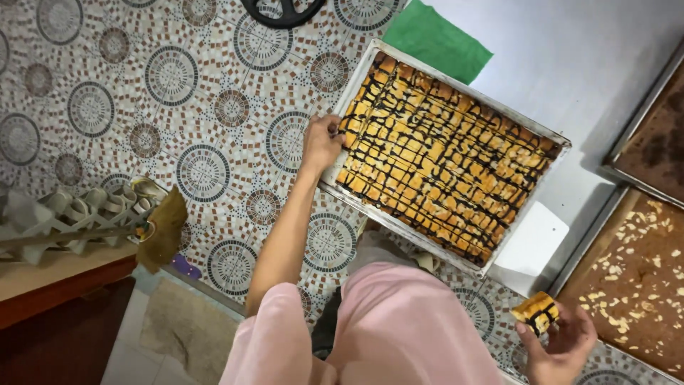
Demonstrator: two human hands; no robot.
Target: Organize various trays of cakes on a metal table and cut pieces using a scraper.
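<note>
Cake tray (351,75) sitting on the patterned tabletop (199,107)
Left hand (322,142) is closed on the tray's near edge, right hand (566,341) grips a cut cake piece (536,311) off to the side

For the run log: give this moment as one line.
left hand: on tray edge, at cake corner | right hand: holds cake piece | tray: on floor

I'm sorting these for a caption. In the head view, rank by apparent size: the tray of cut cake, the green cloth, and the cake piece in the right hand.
1. Tray of cut cake, by far the largest.
2. Green cloth, partly under the tray, so its full size is unsure.
3. Cake piece in the right hand, smallest.
</note>
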